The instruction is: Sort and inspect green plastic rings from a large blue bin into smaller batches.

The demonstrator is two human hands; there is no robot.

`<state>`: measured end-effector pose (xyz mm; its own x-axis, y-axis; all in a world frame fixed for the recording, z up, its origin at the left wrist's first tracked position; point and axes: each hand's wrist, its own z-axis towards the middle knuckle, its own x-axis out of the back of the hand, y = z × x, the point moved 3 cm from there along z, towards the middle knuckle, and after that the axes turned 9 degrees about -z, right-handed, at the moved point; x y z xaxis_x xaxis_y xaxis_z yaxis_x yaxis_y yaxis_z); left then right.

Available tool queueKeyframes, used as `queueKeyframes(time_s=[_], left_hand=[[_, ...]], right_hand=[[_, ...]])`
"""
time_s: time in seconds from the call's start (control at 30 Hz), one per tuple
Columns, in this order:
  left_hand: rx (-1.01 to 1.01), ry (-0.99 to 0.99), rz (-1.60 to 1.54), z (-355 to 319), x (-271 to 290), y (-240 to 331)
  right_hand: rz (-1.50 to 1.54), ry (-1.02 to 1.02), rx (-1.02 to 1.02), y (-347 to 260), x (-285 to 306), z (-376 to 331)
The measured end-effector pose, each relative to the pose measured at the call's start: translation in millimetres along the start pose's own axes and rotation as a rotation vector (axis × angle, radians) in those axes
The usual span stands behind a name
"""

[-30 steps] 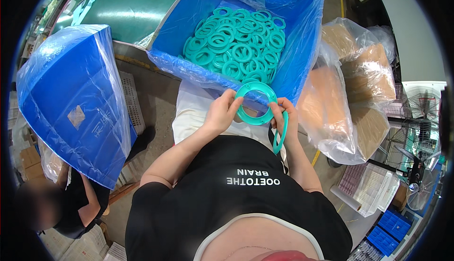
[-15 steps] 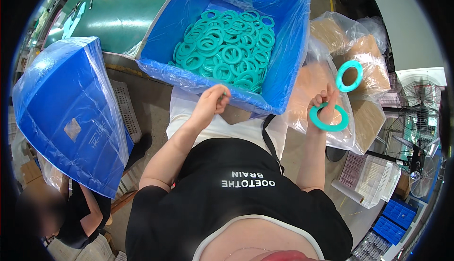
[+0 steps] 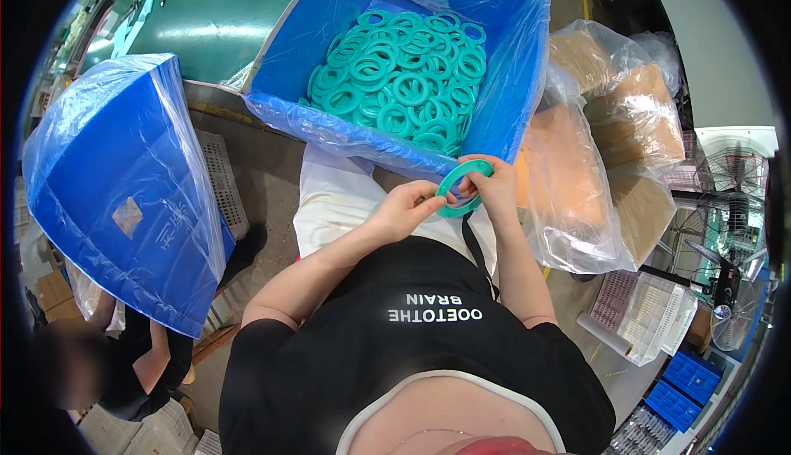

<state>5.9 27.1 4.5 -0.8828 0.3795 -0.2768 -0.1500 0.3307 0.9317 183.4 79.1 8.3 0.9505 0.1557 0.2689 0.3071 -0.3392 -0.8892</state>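
A flat teal ring point(image 3: 451, 178) is held between my two hands over my lap, just off the near side of a blue bin. My right hand point(image 3: 494, 193) grips its right side, with fingers curled through the hole. At the ring's left edge, my left hand point(image 3: 405, 210) pinches the rim between thumb and fingers. A heap of similar teal rings point(image 3: 394, 84) lies inside the blue bin point(image 3: 329, 132), which is lined with clear plastic film.
A green table point(image 3: 216, 22) stands at the far left. Left of me, a co-worker point(image 3: 136, 372) has hands at a tilted, film-wrapped blue bin point(image 3: 115, 183). Bagged cardboard boxes point(image 3: 630, 109) stand on the right, near a fan point(image 3: 729, 274) and a white crate point(image 3: 651, 315).
My right hand has come inward from the right with a ring, and my left hand has moved right to take hold of it. A second ring in the air at right is gone from view.
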Motion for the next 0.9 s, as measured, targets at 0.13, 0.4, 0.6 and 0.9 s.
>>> queueKeyframes(time_s=[0.13,0.4,0.6,0.9], left_hand=[[-0.031,0.116,-0.238,3,20,2],[-0.115,-0.053,-0.341,-3,-8,0],[-0.324,0.061,-0.505,-11,-10,13],[0.109,0.057,-0.650,-7,-1,-15]], right_hand=[[0.023,-0.079,0.090,-1,-6,-7],[0.434,0.084,0.057,0,-28,-26],[0.601,-0.016,0.077,4,-47,-43],[0.154,0.045,0.355,2,-36,-48]])
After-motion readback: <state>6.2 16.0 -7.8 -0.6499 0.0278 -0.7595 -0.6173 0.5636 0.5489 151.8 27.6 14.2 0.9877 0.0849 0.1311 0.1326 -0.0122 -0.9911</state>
